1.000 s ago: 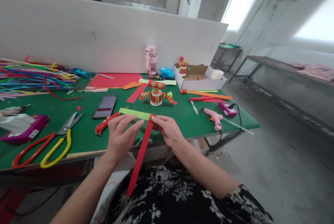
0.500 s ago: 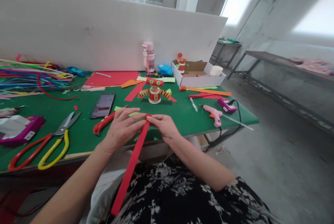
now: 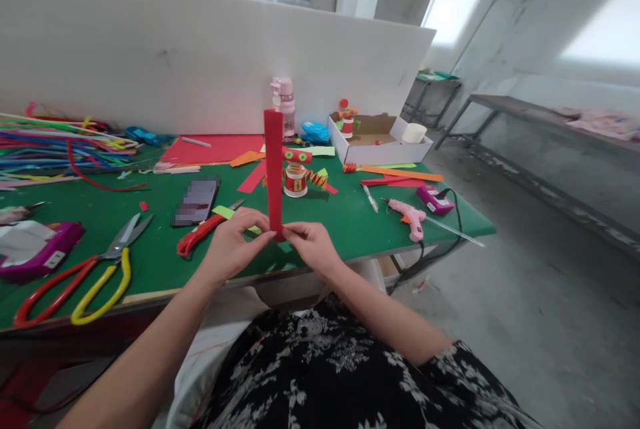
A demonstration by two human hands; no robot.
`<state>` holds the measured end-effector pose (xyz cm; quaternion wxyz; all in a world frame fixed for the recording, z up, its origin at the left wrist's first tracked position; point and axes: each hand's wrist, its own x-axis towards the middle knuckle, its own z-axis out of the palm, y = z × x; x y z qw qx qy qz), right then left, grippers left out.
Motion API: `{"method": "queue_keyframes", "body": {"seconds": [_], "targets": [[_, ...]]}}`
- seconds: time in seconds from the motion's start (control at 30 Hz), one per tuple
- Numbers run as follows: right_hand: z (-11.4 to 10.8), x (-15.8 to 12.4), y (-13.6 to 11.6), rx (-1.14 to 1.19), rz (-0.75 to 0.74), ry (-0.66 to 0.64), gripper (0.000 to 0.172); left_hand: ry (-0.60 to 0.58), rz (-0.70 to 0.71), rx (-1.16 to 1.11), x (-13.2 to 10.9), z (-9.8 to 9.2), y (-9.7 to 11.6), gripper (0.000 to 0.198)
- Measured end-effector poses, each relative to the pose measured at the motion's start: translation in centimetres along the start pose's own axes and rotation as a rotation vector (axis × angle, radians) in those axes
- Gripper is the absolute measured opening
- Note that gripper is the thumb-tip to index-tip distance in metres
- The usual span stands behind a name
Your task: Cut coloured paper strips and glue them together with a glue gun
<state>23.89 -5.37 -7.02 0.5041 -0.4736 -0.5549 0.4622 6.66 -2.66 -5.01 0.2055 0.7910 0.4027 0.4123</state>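
Observation:
A long red paper strip [image 3: 274, 169] stands upright above the table's front edge, pinched at its lower end by both hands. My left hand [image 3: 236, 241] closes thumb and fingers on the strip's left side. From the right, my right hand [image 3: 313, 247] grips the same end between thumb and forefinger. Just behind the strip is a small paper figure [image 3: 296, 181] with green eyes, a red-and-white cup body and folded orange arms; the strip covers part of its left arm. Left of my left hand lies a red-handled utility knife [image 3: 201, 234] with its blade out.
Scissors [image 3: 119, 242], a phone [image 3: 197, 202] and a purple box [image 3: 43, 252] lie left. Pipe cleaners [image 3: 55, 149] are piled behind them. To the right are a pink glue gun [image 3: 407, 210] with a cord and a white cardboard box [image 3: 360, 152]. A pink bottle [image 3: 287, 105] stands at the back.
The red strip, which hung down toward my lap, now points straight up from my fingers. My left hand has lowered slightly, and both hands still pinch the strip's end.

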Motion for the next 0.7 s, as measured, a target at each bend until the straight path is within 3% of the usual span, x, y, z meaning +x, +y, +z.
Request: {"method": "queue_keyframes", "body": {"seconds": [0.27, 0.5, 0.7], "targets": [[0.1, -1.4, -1.4, -0.216, -0.109, 0.009, 0.016, -0.030, -0.119, 0.002, -0.3, -0.4, 0.4, 0.028], [0.2, -1.8, -0.5, -0.214, -0.113, 0.046, 0.016, -0.099, -0.022, 0.000, 0.2, -1.1, 0.6, 0.033], [0.4, -2.1, -0.9, -0.268, -0.175, 0.044, 0.019, -0.212, 0.009, -0.009, 0.5, -1.5, 1.0, 0.020]]}}
